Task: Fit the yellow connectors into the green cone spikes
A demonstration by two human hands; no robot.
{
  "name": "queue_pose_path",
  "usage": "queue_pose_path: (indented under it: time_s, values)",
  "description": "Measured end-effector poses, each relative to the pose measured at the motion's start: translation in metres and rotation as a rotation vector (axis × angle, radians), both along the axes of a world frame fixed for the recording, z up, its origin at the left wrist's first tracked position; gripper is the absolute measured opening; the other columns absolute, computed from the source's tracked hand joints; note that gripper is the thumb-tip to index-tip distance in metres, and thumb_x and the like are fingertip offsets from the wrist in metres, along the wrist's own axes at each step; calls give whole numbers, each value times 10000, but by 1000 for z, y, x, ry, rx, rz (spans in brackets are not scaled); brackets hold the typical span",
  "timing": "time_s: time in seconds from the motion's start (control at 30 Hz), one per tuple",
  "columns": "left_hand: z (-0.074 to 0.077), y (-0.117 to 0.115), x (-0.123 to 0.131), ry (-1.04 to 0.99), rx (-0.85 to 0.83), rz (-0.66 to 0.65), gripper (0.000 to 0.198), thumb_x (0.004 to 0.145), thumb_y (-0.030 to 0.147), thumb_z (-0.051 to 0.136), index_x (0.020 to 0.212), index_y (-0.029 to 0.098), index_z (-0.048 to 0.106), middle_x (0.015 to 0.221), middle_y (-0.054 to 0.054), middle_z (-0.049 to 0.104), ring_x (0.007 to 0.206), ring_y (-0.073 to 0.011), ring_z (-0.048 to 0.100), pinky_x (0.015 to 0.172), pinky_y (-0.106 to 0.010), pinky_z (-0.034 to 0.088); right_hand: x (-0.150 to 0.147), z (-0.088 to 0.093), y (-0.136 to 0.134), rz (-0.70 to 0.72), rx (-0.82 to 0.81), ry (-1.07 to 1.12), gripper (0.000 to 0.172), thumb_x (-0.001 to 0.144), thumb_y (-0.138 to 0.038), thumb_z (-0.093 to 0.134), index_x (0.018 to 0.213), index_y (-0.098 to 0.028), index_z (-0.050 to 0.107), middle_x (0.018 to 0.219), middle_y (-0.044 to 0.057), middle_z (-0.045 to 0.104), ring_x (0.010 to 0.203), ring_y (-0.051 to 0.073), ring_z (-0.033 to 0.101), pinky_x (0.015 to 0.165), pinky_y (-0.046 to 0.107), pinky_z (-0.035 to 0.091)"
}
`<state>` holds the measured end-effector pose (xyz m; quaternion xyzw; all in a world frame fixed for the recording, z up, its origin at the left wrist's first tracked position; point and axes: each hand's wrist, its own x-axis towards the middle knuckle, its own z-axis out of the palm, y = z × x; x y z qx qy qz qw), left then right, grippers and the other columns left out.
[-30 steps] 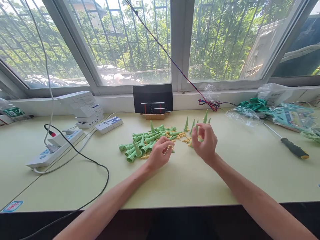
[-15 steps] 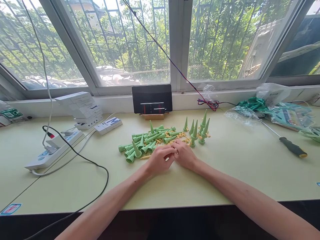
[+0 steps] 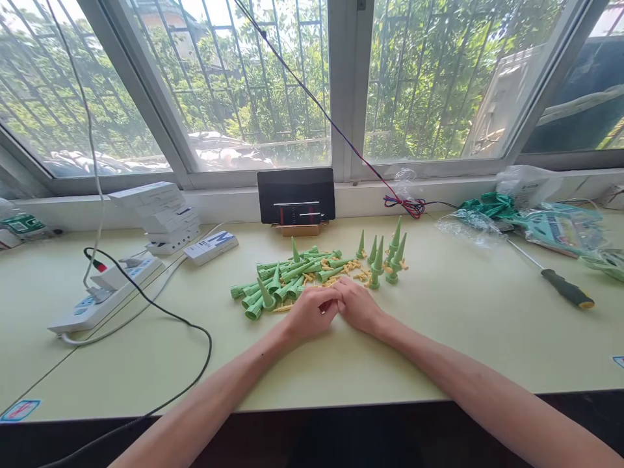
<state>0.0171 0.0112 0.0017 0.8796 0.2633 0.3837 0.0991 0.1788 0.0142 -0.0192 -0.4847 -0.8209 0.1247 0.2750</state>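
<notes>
My left hand [image 3: 313, 313] and my right hand [image 3: 359, 307] meet at the fingertips, low over the pale table. The fingers of both are bent and closed together. Whatever they may hold is hidden behind the knuckles. Just beyond and to the left lies a pile of green plastic plant-watering spikes [image 3: 266, 296], mostly on their sides, with a few pointing up. Small yellow valve pieces [image 3: 361, 275] are scattered beside the pile. To the right of my hands, several green spikes [image 3: 376, 265] stand upright, some with yellow pieces fitted at their sides.
A dark tablet [image 3: 296, 188] leans at the window on a small cardboard stand. White boxes [image 3: 163, 218] and a power strip [image 3: 104, 299] with cables occupy the left. On the right lie a screwdriver [image 3: 565, 286] and plastic bags [image 3: 529, 185].
The right hand's fingers have drawn in slightly closer to the left hand's fingertips. The camera view has shifted a little. The spikes and valve pieces look unmoved.
</notes>
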Motion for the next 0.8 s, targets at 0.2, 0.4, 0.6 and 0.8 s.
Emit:
queue_pose_path:
  time_s: [0.2,0.4,0.6,0.8]
  values:
    - [0,1,0,13,12,19,236,783,36,485,751,186,665,549,34,534,502,-99,436,535,-214,372,1,0,1,18,-2,26,177,855,-58,468,749,-195,507,837,18,507,708,148,467,606,250,328]
    - [5,1,-1,-33,14,79,233,794,44,496,754,187,675,552,35,524,502,-98,420,525,-214,365,2,3,-2,12,-5,83,176,904,-92,464,763,-194,492,834,22,526,735,153,486,641,258,363]
    - [8,6,-5,-82,19,152,187,830,84,528,805,179,687,589,29,572,492,-88,436,511,-209,366,3,11,-7,5,29,139,203,986,-234,460,791,-194,497,852,31,542,723,159,506,623,263,376]
    - [9,10,-7,-98,9,201,171,841,107,530,812,168,687,606,25,592,493,-86,454,512,-207,377,3,17,-9,-48,-10,185,205,989,-240,454,795,-193,497,777,18,570,657,152,505,598,255,362]
